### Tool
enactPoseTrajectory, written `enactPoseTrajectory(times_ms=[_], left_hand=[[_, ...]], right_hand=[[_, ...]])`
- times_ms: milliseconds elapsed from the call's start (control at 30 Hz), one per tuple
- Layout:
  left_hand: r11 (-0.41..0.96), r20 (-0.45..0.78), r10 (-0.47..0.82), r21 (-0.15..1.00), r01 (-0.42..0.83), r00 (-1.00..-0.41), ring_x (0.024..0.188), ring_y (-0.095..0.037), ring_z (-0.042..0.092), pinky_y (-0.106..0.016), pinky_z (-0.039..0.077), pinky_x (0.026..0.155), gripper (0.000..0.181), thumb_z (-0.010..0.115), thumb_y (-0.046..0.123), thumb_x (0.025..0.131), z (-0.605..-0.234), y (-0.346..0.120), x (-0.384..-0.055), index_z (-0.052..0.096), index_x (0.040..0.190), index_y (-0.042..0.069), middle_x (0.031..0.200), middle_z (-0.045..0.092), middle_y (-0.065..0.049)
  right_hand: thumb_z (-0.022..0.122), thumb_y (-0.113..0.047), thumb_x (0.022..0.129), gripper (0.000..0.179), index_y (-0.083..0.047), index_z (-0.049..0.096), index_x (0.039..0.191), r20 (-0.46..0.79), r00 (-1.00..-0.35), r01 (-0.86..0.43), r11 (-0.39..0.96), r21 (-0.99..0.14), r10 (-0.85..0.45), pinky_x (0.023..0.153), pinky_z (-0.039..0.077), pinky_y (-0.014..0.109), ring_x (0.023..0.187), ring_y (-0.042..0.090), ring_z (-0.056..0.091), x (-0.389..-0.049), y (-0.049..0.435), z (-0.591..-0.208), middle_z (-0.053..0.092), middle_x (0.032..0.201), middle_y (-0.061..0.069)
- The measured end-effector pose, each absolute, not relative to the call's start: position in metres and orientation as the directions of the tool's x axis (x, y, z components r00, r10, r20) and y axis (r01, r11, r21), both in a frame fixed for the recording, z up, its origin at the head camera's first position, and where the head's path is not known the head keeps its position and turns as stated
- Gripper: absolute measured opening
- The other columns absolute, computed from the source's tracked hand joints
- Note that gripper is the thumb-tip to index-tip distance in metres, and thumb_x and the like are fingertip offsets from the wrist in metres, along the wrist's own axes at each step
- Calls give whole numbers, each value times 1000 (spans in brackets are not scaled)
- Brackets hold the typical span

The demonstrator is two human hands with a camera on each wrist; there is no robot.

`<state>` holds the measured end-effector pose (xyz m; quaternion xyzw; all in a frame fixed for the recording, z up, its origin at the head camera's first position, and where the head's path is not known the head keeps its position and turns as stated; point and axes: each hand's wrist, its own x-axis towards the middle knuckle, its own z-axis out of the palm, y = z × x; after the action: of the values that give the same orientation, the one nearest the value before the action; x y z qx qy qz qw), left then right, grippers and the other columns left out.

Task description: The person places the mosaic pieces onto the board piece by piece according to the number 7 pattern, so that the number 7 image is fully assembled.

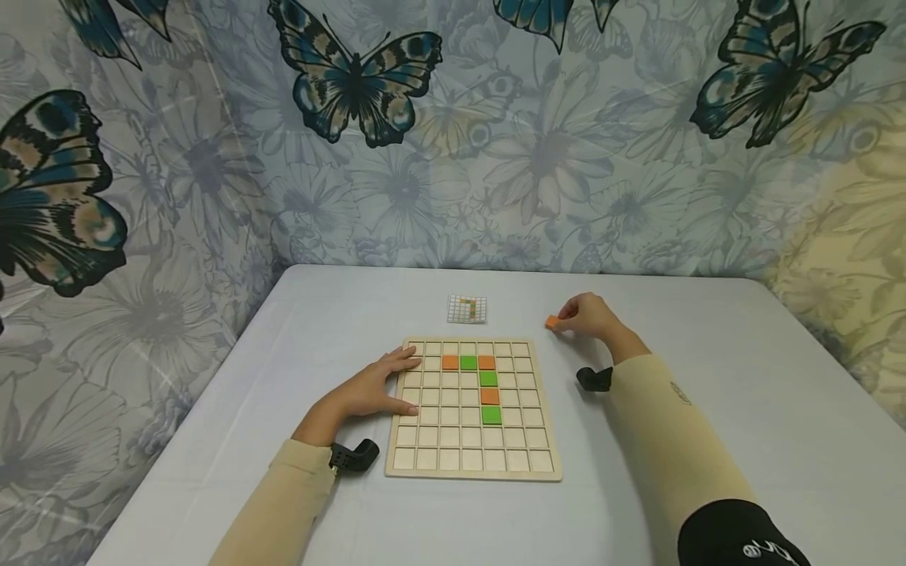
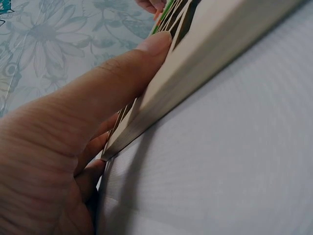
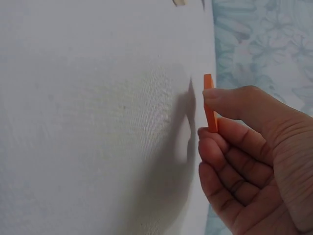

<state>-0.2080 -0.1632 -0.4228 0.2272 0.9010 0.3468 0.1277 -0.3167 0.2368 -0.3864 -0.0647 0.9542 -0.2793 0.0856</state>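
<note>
A wooden grid board (image 1: 522, 464) lies flat on the table. In its upper part a row runs orange, green (image 1: 468, 362), orange; below the right-hand orange tile (image 1: 486, 362) a column goes green, orange, green. My left hand (image 1: 368, 389) rests on the board's left edge with thumb and fingers spread; the left wrist view shows the thumb lying over the rim. To the right of the board, my right hand (image 1: 591, 316) pinches a square orange tile (image 3: 210, 105) between thumb and fingers. In the right wrist view the tile is edge-on, held just above the tabletop.
Behind the board lies a small pattern card (image 1: 467, 310) printed with a coloured grid. A white cloth covers the table (image 1: 340, 306). Patterned fabric with butterflies (image 1: 356, 75) hangs behind it and on the left. Each wrist wears a black camera (image 1: 594, 379).
</note>
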Motion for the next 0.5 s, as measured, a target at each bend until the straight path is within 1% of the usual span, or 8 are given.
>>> enactPoseTrajectory(times_ms=[167, 333, 500], left_hand=[[653, -71, 501, 685, 323, -863, 146, -29, 8, -57, 15, 114, 86, 80, 41, 69, -423, -163, -208, 42, 142, 17, 156, 20, 1], [652, -73, 497, 689, 317, -865, 146, -30, 7, -57, 15, 114, 86, 81, 41, 69, -423, -163, -208, 42, 141, 18, 156, 20, 1], [652, -75, 495, 690, 313, -866, 146, -30, 7, -57, 14, 114, 86, 81, 41, 68, -423, -163, -208, 42, 141, 18, 156, 20, 1]], right_hand=[[72, -17, 81, 28, 4, 67, 99, -83, -973, -132, 817, -562, -215, 70, 49, 28, 84, 23, 60, -310, 232, -385, 67, 96, 17], [71, -13, 80, 25, 6, 67, 98, -34, -963, -199, 792, -577, -267, 73, 52, 34, 85, 26, 63, -302, 226, -381, 68, 94, 19], [70, -11, 81, 25, 5, 67, 100, -42, -952, -216, 760, -613, -304, 77, 53, 36, 90, 28, 63, -293, 217, -376, 68, 98, 20]])
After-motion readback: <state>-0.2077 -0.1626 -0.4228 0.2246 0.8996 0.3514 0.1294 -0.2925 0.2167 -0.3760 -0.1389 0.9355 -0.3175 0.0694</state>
